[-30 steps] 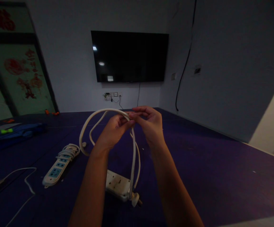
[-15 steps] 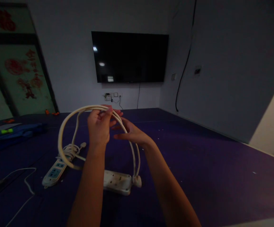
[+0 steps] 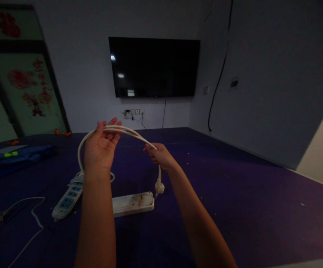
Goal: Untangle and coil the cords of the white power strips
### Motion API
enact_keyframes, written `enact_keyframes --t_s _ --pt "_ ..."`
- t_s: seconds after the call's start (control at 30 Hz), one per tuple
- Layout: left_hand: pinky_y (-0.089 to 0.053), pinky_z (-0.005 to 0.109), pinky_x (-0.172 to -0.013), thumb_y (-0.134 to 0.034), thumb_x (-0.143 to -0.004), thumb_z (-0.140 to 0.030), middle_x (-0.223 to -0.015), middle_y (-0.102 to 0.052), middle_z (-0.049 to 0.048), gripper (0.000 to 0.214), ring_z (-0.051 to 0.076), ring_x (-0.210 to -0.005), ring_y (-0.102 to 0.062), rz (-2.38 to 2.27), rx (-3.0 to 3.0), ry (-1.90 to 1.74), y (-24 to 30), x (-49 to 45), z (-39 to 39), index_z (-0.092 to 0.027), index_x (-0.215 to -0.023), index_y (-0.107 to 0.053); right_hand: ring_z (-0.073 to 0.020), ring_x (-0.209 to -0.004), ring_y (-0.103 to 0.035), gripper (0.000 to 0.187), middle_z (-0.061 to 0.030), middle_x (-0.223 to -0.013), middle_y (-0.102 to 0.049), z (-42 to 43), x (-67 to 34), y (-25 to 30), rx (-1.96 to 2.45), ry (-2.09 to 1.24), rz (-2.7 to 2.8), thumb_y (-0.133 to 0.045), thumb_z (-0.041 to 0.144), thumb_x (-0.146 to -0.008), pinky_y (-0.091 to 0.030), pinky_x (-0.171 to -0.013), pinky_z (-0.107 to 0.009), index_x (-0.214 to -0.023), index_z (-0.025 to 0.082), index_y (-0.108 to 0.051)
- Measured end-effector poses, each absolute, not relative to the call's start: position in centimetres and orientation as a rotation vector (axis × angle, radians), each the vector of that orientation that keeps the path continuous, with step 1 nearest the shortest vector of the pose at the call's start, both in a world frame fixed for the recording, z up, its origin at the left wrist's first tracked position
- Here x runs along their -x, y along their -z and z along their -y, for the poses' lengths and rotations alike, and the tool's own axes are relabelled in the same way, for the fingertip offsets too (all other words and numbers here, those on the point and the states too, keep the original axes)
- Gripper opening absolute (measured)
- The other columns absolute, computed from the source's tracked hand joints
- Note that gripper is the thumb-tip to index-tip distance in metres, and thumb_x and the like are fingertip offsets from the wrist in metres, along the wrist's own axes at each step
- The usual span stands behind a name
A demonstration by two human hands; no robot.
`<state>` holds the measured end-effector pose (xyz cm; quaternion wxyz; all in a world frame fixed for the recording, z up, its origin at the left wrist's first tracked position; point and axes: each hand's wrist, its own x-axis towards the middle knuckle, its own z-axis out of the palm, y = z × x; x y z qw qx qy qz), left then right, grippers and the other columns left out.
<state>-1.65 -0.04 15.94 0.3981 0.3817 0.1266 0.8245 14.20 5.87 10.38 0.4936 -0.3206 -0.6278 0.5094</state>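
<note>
A looped white power cord (image 3: 133,133) arches between my two hands. At the loop's upper left, my left hand (image 3: 101,143) holds the cord between thumb and fingers, palm partly facing me. My right hand (image 3: 160,154) is closed around the cord's right side. Below it hangs the cord's white plug (image 3: 159,187), close to the end of a white power strip (image 3: 135,204) with dark stains near its sockets. My left forearm hides the strip's left end. A second power strip (image 3: 68,201) with blue sockets lies at the left, cord wound around its far end.
A thin white cable (image 3: 34,212) curves over the purple floor (image 3: 234,208) at the left. Blue cloth (image 3: 30,154) lies farther back. A television (image 3: 154,69) hangs on the far wall above wall sockets (image 3: 135,112). One black cable (image 3: 217,89) dangles along the right wall.
My hands have moved apart along the cord: the left went left, the right slightly right and closed on it. The plug has risen, and the loop looks flatter.
</note>
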Motion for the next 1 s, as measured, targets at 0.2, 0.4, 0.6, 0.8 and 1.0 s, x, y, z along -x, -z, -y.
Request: enact_keyframes --t_s 0.2,0.4,0.6,0.8,1.0 --pt "-0.053 0.029 -0.078 -0.039 -0.090 -0.039 -0.080 -0.068 0.0067 0.027 0.016 -0.086 -0.065 -0.109 -0.525 -2.115 -16.6 4.6 0.5 -0.015 -0.090 -0.054 -0.0012 -0.031 -0.015 0.016 0.0126 -0.039 -0.022 -6.1 -16.2 -10.7 0.813 -1.208 1.508 -0.058 0.029 -0.072 -0.007 -0.033 -0.017 -0.070 0.014 -0.059" --pt "-0.042 0.012 -0.045 -0.026 -0.094 -0.042 -0.045 -0.046 -0.0087 0.036 0.003 -0.038 -0.047 0.231 -0.413 -2.024 -16.3 7.4 1.2 -0.017 -0.074 -0.044 -0.0012 -0.032 -0.018 0.013 0.0121 -0.038 -0.025 -6.4 -16.8 -10.5 0.852 -1.167 1.607 -0.058 0.023 -0.066 -0.009 -0.034 -0.017 -0.072 0.013 -0.063" --pt "-0.015 0.015 -0.028 -0.012 -0.094 -0.043 -0.041 -0.007 -0.0104 0.050 0.004 -0.027 -0.011 0.276 -0.672 -1.812 -15.4 8.0 1.1 -0.017 -0.059 -0.035 -0.0021 -0.032 -0.018 0.019 0.0125 -0.035 -0.026 -7.2 -17.4 -9.7 0.902 -1.148 1.686 -0.056 0.026 -0.063 -0.011 -0.035 -0.019 -0.072 0.012 -0.064" --pt "-0.013 0.018 -0.030 -0.011 -0.095 -0.029 -0.044 -0.004 -0.0096 0.051 0.006 -0.032 -0.004 -0.242 -1.109 -1.546 -15.3 8.0 1.9 -0.017 -0.054 -0.039 -0.0026 -0.034 -0.021 0.022 0.0121 -0.037 -0.031 -8.0 -18.4 -9.0 0.950 -1.023 1.724 -0.060 0.030 -0.059 -0.012 -0.036 -0.020 -0.070 0.011 -0.062" --pt "-0.013 0.013 -0.030 -0.048 -0.084 -0.035 -0.039 -0.017 -0.0103 0.033 0.003 -0.032 -0.008 -0.689 -1.378 -1.219 -14.2 6.5 1.6 -0.017 -0.057 -0.050 -0.0032 -0.038 -0.029 0.018 0.0083 -0.044 -0.046 -8.7 -18.3 -8.5 0.965 -0.993 1.650 -0.055 0.021 -0.057 -0.019 -0.040 -0.018 -0.070 0.011 -0.064"
